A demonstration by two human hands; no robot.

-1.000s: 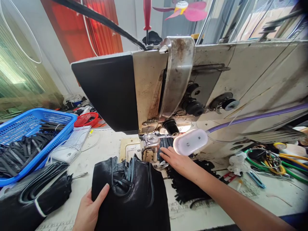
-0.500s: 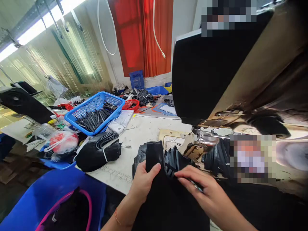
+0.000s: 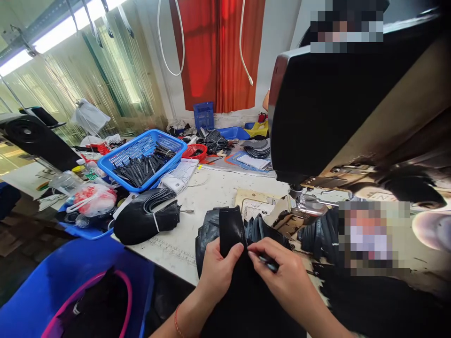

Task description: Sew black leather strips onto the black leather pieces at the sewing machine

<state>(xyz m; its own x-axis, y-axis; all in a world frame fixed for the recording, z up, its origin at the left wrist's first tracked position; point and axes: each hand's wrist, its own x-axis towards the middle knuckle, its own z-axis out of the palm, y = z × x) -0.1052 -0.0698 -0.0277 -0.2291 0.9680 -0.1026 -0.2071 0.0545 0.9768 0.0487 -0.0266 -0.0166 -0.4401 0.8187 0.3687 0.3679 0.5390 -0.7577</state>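
My left hand (image 3: 219, 271) grips a stack of black leather pieces (image 3: 230, 227) at the front edge of the white table (image 3: 207, 192), thumb pressed on the top piece. Close beside it my right hand (image 3: 282, 277) pinches a small dark strip between thumb and fingers, touching the same stack. The sewing machine (image 3: 334, 112) rises just behind and to the right, its presser foot (image 3: 305, 206) a short way beyond my fingers.
A blue basket (image 3: 141, 157) of black strips stands at the left back. A bundle of black pieces (image 3: 146, 220) lies left of my hands. A red basket (image 3: 194, 151), papers and a blue bin (image 3: 73, 291) with a pink-rimmed item sit around.
My view swung left and back from the machine. My right hand left the needle area and joined the left on the black stack, which now sits slightly higher in both hands.
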